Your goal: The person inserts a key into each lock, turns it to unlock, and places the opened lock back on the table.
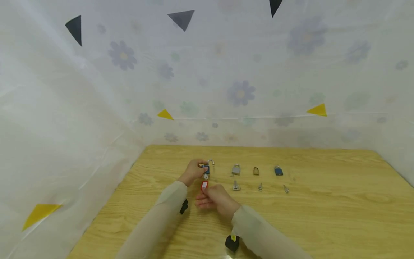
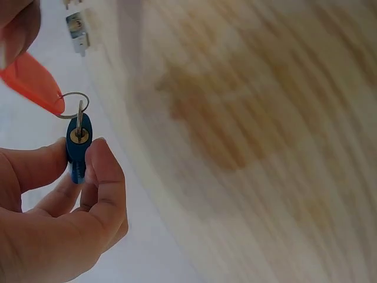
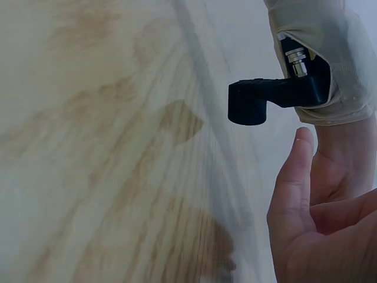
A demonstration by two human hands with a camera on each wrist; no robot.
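Note:
My left hand (image 1: 194, 172) pinches a small blue padlock (image 1: 207, 168) just above the wooden table (image 1: 323, 216), with its silver shackle swung open. In the left wrist view the thumb and fingers (image 2: 103, 171) clamp the blue padlock (image 2: 78, 147). A key sits in its brass keyhole, on a ring (image 2: 73, 105) with a red tag (image 2: 32, 82). My right hand (image 1: 204, 193) is just below the lock, and its fingertips (image 2: 17, 23) hold the far end of the red tag (image 1: 204, 185). The right wrist view shows only the palm and one straight finger (image 3: 294, 188).
To the right stands a row of shut padlocks: silver (image 1: 236, 169), brass (image 1: 256, 171) and blue (image 1: 278, 171). A key lies in front of each (image 1: 236, 186) (image 1: 260, 186) (image 1: 286, 188). A flowered plastic curtain closes off the back and left.

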